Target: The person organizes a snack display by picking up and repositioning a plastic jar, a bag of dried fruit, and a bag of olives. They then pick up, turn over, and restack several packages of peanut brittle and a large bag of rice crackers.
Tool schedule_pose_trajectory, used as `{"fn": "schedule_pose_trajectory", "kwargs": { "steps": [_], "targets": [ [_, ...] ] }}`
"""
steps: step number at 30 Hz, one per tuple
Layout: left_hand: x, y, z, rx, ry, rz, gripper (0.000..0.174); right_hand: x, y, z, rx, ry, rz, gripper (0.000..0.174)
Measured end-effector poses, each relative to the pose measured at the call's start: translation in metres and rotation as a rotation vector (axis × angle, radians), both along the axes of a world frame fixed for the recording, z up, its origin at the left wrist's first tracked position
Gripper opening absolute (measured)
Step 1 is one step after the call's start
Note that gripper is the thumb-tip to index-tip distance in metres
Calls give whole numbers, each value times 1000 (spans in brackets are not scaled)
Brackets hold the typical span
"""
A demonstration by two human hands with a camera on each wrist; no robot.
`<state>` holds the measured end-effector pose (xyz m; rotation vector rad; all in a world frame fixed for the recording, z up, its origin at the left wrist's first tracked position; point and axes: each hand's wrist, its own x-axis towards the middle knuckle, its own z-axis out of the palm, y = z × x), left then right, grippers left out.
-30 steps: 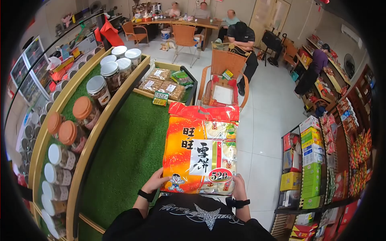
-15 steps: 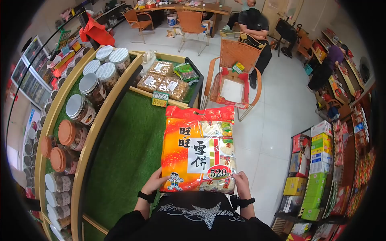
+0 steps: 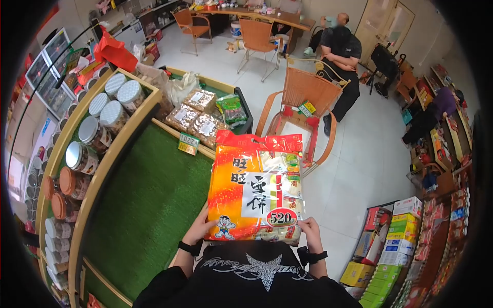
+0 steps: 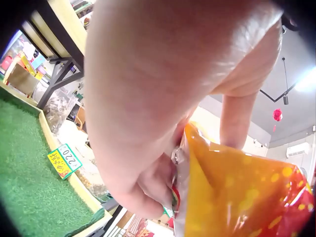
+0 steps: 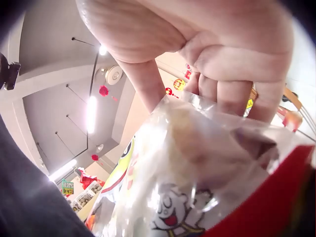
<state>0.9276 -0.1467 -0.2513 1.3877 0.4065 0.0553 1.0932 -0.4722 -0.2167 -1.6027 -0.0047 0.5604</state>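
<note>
A big red, orange and clear bag of rice crackers [image 3: 231, 205] is held up before the person's chest, its printed front facing the head camera. At its lower left corner, my left hand [image 3: 200, 227] grips the edge with the thumb on the front. My right hand [image 3: 311, 233] grips the opposite lower corner. From the right wrist, the clear plastic side [image 5: 197, 148] shows small wrapped pieces inside, with fingers [image 5: 232, 96] curled behind it. In the left wrist view, the orange side of the bag [image 4: 232, 192] lies against the hand.
Left of the bag is a green turf-covered counter [image 3: 144, 205] with a wooden rim and a row of lidded jars [image 3: 92, 131]. Packaged snacks [image 3: 203, 128] and a price card [image 3: 189, 143] sit beyond. A wicker chair [image 3: 313, 84] stands ahead, boxes [image 3: 400, 231] at right, a seated person [image 3: 341, 51] behind.
The head view has turned: the counter's price card and jars sit further left, the chair and seated person further right. Both hands keep hold of the bag at its lower corners.
</note>
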Motion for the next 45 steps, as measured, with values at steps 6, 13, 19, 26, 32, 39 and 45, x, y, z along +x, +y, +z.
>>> {"fn": "schedule_pose_trajectory", "kwargs": {
  "steps": [6,13,19,26,32,39,45],
  "targets": [
    [40,-20,45,-129,55,46,47,35,-14,-17,-34,-9,15,15],
    [71,-8,37,-129,88,37,50,68,-1,-28,-84,30,12,18],
    [111,31,18,-85,82,43,46,117,42,-19,-61,-3,36,19],
    [173,85,22,-152,-15,89,42,187,95,-19,-38,-101,133,24],
    [185,126,13,-72,-40,116,42,219,149,-27,-55,-119,160,26],
    [177,149,10,-150,-27,397,44,267,223,-16,-84,-80,449,21],
    [196,161,12,-93,52,578,42,339,305,-23,-137,-45,657,21]
  ]
}}
